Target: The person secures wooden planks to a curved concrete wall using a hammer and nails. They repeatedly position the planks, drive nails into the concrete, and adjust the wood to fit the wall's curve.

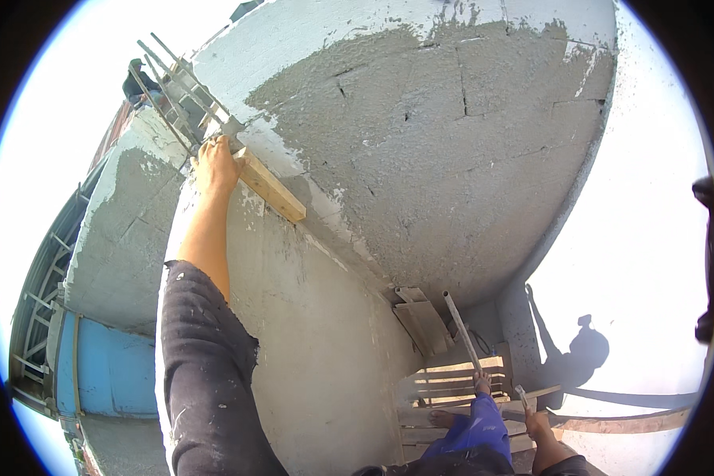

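head view: left arm in a dark torn sleeve stretches up along a smooth plastered wall (317, 349); left hand (216, 165) is up at the wall's far top end, fingers bent over the edge, side of it right against 1 end of a wooden block (271, 186). cannot tell whether it grasps the block or just leans on the wall. block lies slantwise along the wall top, where it meets a rough grey wall (452, 159) with patchy plaster and cracks; its other end points down toward the lower right.

right hand (538, 427) is low, lower right, wrapped round the handle of a small tool (521, 394), pale end sticking up; kind too small to tell. next to it, blue trousers (472, 432) and 2 bare feet (481, 384) over wooden slats (456, 381). long pipe (462, 332) stands tilted, lower end by the front foot. loose boards (424, 321) lean in the corner behind.

upper left: 1 other person (139, 82) in dark clothing, near several thin poles (170, 87). lower left: blue panel (115, 369). right: shadow (587, 353) of a head and arm on a bright white wall (642, 262).
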The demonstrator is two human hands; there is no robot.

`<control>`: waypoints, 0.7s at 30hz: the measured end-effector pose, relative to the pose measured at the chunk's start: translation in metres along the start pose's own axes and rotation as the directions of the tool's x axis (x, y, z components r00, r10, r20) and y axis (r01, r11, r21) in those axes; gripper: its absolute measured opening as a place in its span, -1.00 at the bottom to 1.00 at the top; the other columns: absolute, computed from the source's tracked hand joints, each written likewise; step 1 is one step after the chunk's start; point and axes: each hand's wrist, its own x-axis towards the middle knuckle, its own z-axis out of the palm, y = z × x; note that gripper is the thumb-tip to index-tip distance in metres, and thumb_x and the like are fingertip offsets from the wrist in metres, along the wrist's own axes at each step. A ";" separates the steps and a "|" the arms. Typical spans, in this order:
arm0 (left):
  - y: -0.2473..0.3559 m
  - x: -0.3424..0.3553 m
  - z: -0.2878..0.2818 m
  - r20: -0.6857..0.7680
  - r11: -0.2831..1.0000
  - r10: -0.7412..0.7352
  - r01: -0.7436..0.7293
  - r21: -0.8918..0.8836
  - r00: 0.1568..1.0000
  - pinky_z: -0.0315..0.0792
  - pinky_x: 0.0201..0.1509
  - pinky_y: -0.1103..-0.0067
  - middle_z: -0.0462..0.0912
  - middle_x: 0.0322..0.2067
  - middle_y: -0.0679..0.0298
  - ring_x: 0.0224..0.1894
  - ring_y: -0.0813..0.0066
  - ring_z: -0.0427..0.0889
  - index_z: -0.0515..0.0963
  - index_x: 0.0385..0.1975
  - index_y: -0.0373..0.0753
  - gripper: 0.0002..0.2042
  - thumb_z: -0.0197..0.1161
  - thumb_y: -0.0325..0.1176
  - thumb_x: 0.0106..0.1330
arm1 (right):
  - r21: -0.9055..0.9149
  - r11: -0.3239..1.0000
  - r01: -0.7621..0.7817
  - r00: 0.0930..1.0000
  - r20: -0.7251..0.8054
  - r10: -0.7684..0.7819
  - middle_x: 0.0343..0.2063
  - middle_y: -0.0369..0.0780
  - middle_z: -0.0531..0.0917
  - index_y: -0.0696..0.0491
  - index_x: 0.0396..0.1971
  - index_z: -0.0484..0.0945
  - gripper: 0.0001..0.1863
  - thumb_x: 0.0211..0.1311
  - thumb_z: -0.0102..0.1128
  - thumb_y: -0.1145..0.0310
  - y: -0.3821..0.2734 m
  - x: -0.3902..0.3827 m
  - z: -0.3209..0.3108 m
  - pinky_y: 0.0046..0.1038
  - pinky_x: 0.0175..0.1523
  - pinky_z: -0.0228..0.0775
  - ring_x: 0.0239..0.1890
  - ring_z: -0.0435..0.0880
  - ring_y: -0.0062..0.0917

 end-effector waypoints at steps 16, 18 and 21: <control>-0.038 -0.298 -0.227 0.229 0.635 -0.754 0.772 0.013 0.616 0.40 0.40 -0.07 0.65 0.27 -0.05 0.36 0.02 0.61 0.55 0.36 -0.19 -0.21 0.42 0.28 0.28 | 0.056 0.930 0.363 0.817 0.461 -0.347 -0.48 -0.14 0.70 0.24 0.02 0.57 -0.29 0.68 -0.26 -0.19 -0.152 -0.030 -0.003 -0.38 -0.50 0.46 -0.66 0.48 -0.55; -0.051 -0.309 -0.218 0.268 0.654 -0.732 0.756 0.022 0.626 0.23 0.51 -0.15 0.63 0.30 0.02 0.40 0.07 0.56 0.51 0.39 -0.18 -0.21 0.31 0.32 0.35 | 0.116 0.850 0.514 0.731 0.458 -0.505 -0.52 -0.14 0.71 0.22 0.04 0.57 -0.26 0.67 -0.28 -0.24 -0.191 -0.085 -0.010 -0.41 -0.51 0.43 -0.66 0.51 -0.55; -0.077 -0.311 -0.197 0.275 0.744 -0.642 0.668 -0.002 0.716 0.48 0.38 0.16 0.63 0.28 -0.04 0.33 -0.01 0.61 0.49 0.41 -0.18 -0.20 0.17 0.36 0.40 | 0.196 0.756 0.624 0.653 0.400 -0.643 -0.50 -0.09 0.75 0.24 0.06 0.58 -0.26 0.66 -0.26 -0.22 -0.209 -0.141 -0.027 -0.37 -0.45 0.49 -0.63 0.56 -0.52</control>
